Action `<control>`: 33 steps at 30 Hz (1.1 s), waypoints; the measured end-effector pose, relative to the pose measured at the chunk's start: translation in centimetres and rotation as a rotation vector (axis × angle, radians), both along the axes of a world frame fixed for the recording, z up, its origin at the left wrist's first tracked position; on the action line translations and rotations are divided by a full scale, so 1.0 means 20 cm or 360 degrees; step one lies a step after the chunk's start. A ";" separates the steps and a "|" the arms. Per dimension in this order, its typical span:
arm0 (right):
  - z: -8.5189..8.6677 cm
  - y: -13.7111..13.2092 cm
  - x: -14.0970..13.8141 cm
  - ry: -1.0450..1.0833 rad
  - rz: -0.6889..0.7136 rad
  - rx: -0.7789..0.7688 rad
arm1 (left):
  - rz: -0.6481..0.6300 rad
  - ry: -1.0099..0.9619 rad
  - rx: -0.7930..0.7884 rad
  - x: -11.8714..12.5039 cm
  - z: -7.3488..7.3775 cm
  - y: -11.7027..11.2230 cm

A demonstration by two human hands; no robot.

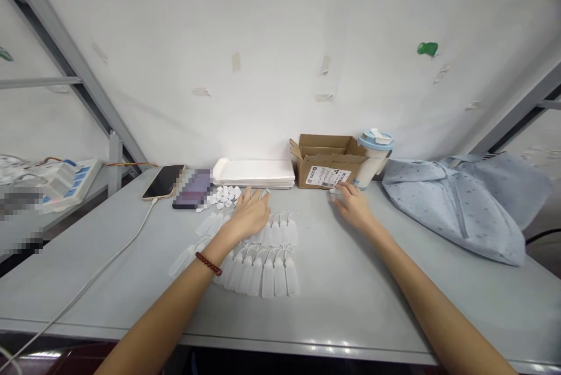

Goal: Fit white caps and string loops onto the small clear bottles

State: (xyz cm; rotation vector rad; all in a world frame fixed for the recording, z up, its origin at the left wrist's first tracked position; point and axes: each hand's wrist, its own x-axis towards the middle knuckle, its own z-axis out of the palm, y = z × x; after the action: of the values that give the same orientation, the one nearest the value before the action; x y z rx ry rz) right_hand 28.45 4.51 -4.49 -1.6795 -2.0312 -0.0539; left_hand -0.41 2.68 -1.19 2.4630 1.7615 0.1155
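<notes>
My left hand (251,213), a beaded bracelet (209,263) on its wrist, reaches over rows of translucent white tube-like pieces (268,277) with narrow necks and thin curled tails. A small white piece (265,192) shows at its thumb and index fingertips. Beside those fingers, to the left, lies a pile of small white pieces (224,195). My right hand (354,207) is just in front of the cardboard box (326,165). Its thumb and index finger are closed around another small white piece (333,191), partly hidden. Several tubes are covered by my left forearm.
A white stack of flat trays or boxes (256,173) stands against the wall. A blue-lidded cup (372,159) and a blue cloth bag (456,205) are at right. Leftward lie a phone (164,181) on a white cable (105,267), a dark blurred item (193,189) and a power strip (74,185).
</notes>
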 end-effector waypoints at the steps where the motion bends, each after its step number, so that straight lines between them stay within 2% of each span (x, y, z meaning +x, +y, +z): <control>1: -0.02 0.01 0.01 -0.0050 -0.0001 -0.0002 | -0.0011 0.0025 -0.0044 0.00 0.00 0.00; 7: -0.07 0.02 0.02 -0.0254 -0.0046 -0.0016 | -0.0046 0.0092 -0.0111 0.00 0.00 0.01; 13: -0.06 0.03 0.05 -0.0376 -0.0130 0.0023 | -0.0085 0.0077 -0.0102 0.02 0.02 -0.01; 20: -0.04 0.03 0.06 -0.0511 -0.0090 0.0014 | -0.0111 0.0043 -0.0127 0.01 0.04 -0.03; 28: -0.04 0.01 0.03 -0.0536 -0.0038 -0.0026 | -0.0120 0.0056 -0.0160 0.00 0.02 -0.04; 33: -0.03 -0.01 0.02 -0.0429 0.0021 -0.0004 | -0.0115 0.0003 -0.0137 0.00 0.05 -0.05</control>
State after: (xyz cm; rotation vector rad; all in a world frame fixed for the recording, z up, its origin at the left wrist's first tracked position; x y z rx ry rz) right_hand 28.78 4.40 -5.10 -1.7385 -2.2362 -0.2877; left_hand -0.35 1.77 -0.20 2.4627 1.6401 0.0303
